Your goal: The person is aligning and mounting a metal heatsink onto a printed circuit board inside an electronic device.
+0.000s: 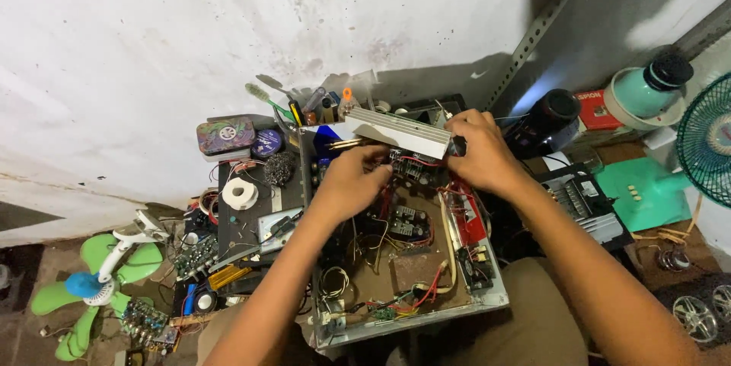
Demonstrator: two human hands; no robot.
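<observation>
At the centre of the frame we see both hands working inside an open metal chassis (487, 301), which sits low in the middle with its near rim toward the bottom edge. Our left hand (352, 177) is curled, fingertips pinched down among the wires just under the finned aluminium heat sink (396, 131); whether it grips one wire we cannot tell. Our right hand (478, 154) is closed around the heat sink's right end, thumb beneath it.

Room to move is tight: the white wall stands just behind the chassis, and clutter crowds both sides. To the left a dark tray (236, 233) holds a roll of white tape (241, 193) and a wad of steel wool (279, 169), with a patterned tin (225, 136) at its far end. To the right lie a black cylindrical speaker (550, 116) and a second finned module (585, 200) (both touching nothing we hold).

Inside the chassis sit a small circuit board (409, 223), red wires (426, 290) and a brown base plate (415, 268).
</observation>
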